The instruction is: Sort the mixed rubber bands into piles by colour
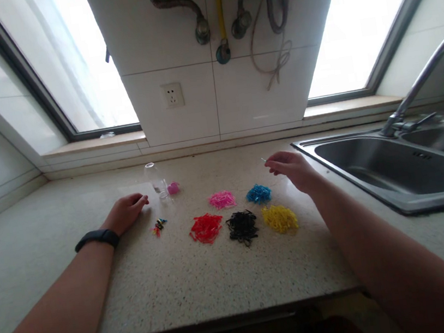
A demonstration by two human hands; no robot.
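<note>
My right hand (290, 168) is raised above the counter near the blue heap, thumb and finger pinched on a small rubber band (263, 159), of which only a thin pale end shows. My left hand (129, 208) rests on the counter with its fingers curled; nothing shows in it. Just in front of its wrist lies a small mixed-colour pile of bands (159, 227). Loose rubber bands lie in separate heaps: pink (222, 199), blue (259, 193), red (206, 228), black (242, 226) and yellow (280, 218). Beyond my left hand stands a clear bottle (157, 181) beside a pink cap (173, 187).
A steel sink (354, 164) with a tap (412, 84) is set into the speckled counter (206, 290) on the right. Hoses and valves (202, 28) hang on the tiled wall above a socket (173, 95). Windows flank the wall.
</note>
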